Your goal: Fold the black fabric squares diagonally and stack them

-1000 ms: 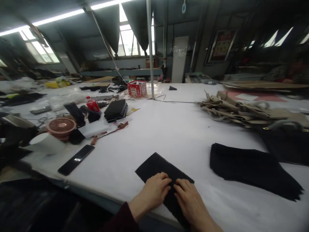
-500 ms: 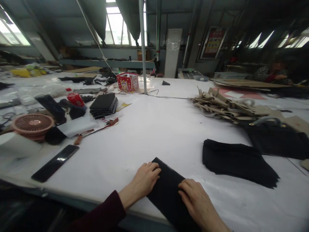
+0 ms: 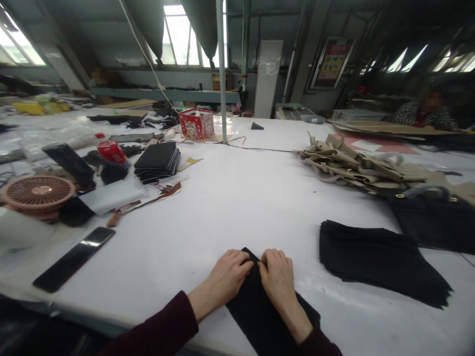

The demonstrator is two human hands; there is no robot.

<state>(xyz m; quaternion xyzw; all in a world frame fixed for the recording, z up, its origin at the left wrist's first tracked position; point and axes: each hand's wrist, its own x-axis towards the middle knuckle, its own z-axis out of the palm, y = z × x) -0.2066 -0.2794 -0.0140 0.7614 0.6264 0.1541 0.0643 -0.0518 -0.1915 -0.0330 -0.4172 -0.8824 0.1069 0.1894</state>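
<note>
A black fabric piece (image 3: 252,309) lies at the table's front edge, slanting toward me. My left hand (image 3: 228,277) is closed on its far left corner, thumb and fingertips pressed to the edge. Close beside it, my right hand (image 3: 278,284) has bent fingers on the far edge, its thumb toward the left thumb. That forearm crosses over the cloth and hides part of it. To the right rests a fanned stack of black fabric pieces (image 3: 374,262), apart from both hands.
Behind that stack are a black bag (image 3: 438,222) and a heap of beige fabric parts (image 3: 352,163). On the left lie a phone (image 3: 74,259), a pink fan (image 3: 40,193), a red-labelled bottle (image 3: 111,151) and a dark stack (image 3: 158,160). A person (image 3: 423,111) sits far right.
My right hand has moved left and away from me along the fabric's far edge, up beside my left hand. The left hand keeps its hold. The view has shifted slightly.
</note>
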